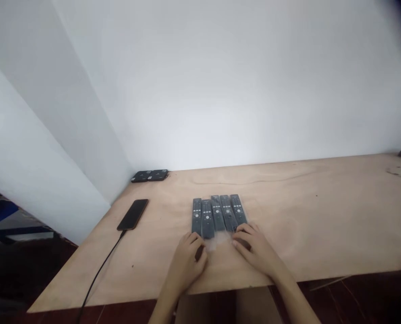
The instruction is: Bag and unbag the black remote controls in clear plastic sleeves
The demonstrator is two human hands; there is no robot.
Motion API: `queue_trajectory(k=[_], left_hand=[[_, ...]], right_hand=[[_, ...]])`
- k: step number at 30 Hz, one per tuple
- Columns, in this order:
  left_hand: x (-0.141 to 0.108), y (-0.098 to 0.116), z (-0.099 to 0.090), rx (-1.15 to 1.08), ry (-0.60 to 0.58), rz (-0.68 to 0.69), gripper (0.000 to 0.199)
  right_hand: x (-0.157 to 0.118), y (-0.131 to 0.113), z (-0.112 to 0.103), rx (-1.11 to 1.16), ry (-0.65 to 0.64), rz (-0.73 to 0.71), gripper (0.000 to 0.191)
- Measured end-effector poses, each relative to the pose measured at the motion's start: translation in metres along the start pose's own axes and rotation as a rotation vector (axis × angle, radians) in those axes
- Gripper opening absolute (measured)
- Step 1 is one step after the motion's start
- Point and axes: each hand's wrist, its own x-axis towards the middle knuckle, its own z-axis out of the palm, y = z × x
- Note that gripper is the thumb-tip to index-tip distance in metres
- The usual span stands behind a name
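Five dark grey remote controls [217,216] lie face up, side by side and touching, on a plywood table top [304,225], the right-hand ones tilted slightly. Each has a long, flat, round-ended body with rows of small buttons. Clear, crinkled plastic wrap [217,243] covers the row and gathers at its near end, so the remotes sit inside it; whether it is one sheet or separate sleeves cannot be told.

The left hand [186,265] rests at the near end of the row, fingers curled and close together on the wrap. The right hand [254,249] lies just right of it at the same end, fingers also curled and together, touching the wrap and the rightmost remotes. Whether either hand pinches cannot be told.

Left of the row lies a black phone [132,214], with a black cable [101,270] running from it over the near table edge. Beyond the row, two flat black pads [149,175] sit in the corner against a white wall [241,81].
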Motion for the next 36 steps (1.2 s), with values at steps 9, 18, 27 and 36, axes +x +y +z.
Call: queue_trajectory(k=[9,18,27,36], left_hand=[[-0.002,-0.002,0.001,0.002,-0.003,0.004,0.016],[-0.005,-0.003,0.003,-0.004,0.007,-0.012,0.015],[-0.002,-0.003,-0.004,-0.075,0.225,-0.182,0.040],[0.080,-0.057,-0.032,-0.054,0.131,-0.146,0.057]], right_hand=[[-0.003,-0.002,-0.002,0.002,0.007,0.016,0.017],[-0.006,-0.005,-0.004,0.012,0.000,-0.026,0.021],[-0.007,0.000,-0.001,0.085,0.142,0.026,0.043],[-0.001,-0.003,0.004,0.110,0.080,-0.045,0.058]])
